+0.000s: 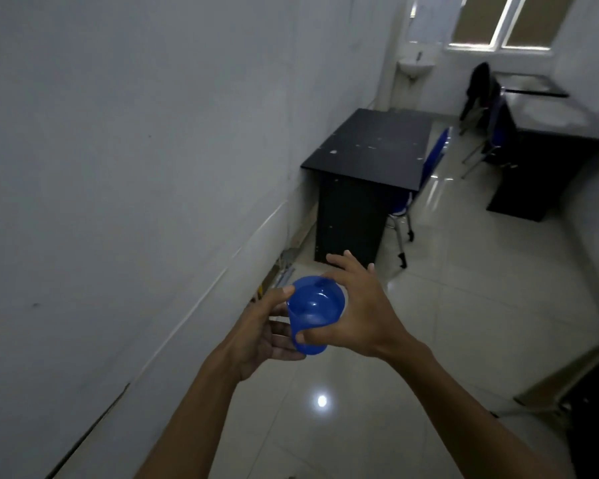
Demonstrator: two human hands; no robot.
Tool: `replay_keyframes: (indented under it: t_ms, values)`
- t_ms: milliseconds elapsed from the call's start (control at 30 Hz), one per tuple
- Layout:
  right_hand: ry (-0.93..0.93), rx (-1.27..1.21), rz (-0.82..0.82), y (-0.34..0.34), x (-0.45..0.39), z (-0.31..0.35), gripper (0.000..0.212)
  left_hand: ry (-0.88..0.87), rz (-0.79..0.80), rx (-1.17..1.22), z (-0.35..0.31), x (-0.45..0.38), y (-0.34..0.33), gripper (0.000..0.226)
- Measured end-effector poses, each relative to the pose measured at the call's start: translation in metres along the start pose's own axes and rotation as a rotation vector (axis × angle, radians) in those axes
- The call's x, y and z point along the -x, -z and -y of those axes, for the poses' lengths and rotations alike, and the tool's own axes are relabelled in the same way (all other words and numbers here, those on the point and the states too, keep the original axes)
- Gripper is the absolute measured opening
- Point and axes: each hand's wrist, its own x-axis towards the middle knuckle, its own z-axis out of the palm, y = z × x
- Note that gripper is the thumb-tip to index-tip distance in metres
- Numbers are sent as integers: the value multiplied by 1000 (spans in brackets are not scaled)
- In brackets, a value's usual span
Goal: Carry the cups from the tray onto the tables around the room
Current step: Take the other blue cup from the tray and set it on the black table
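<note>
A blue cup (314,314) is held in the air above the tiled floor (464,305), between both hands, close to the white wall (135,167). Its mouth tilts up and toward the camera, and its long axis leans away, base lower and nearer. Whether it holds anything cannot be told. The right hand (358,305) grips it, thumb across the base and fingers (339,259) spread over the rim. The left hand (267,331) cups it from the side with relaxed fingers, its thumb touching the rim. Ahead, a dark table (374,146) stands against the wall with a blue chair (436,150) beside it. Farther right stands another table (550,115); a sink (415,65) hangs beyond.
</note>
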Motion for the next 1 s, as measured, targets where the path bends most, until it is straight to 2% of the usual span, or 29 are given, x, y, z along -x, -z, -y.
replay_keyframes:
  t_ms: [267,500,700,800,900,1000]
  values:
    - [-256,52,-159,43,-74,-76,94,23,252,-136,-62,-145,-44,65]
    - [-440,56,-264,104,-128,-137,79,31,419,-212,-112,-252,-111,67]
    - [-418,9,-403,160,-175,-214,75,28,488,-225,-148,-339,-186,74]
    - [-402,1,-432,197,-197,-253,78,43,530,-203,-170,-379,-228,79]
    - [-389,-13,-451,238,-220,-293,72,52,559,-181,-191,-421,-273,91]
    - [-383,11,-468,277,-245,-332,72,45,582,-165,-210,-464,-314,91]
